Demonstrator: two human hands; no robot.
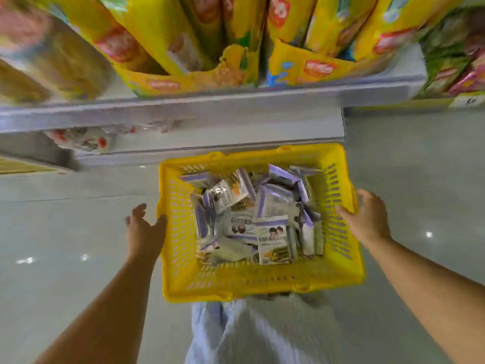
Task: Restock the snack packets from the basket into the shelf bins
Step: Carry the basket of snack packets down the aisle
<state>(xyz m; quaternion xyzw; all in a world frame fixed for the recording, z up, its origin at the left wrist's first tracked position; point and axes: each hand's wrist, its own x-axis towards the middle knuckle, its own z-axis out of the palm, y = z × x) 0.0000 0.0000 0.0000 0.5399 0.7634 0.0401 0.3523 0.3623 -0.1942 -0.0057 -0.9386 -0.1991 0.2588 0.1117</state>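
Note:
A yellow plastic basket (262, 282) sits low in front of me, above the floor by my legs. Several white and purple snack packets (262, 219) lie jumbled inside it. My left hand (144, 229) is at the basket's left rim, thumb touching the edge, fingers spread and relaxed. My right hand (367, 216) is at the right rim, thumb over the edge and fingers spread outside it. Neither hand holds a packet.
A grey metal shelf edge (210, 109) runs across above the basket. Yellow cardboard bins (301, 67) with tall yellow packs stand on it. Green and pink packs (459, 61) fill the right end. Glossy grey floor (65, 232) lies on both sides.

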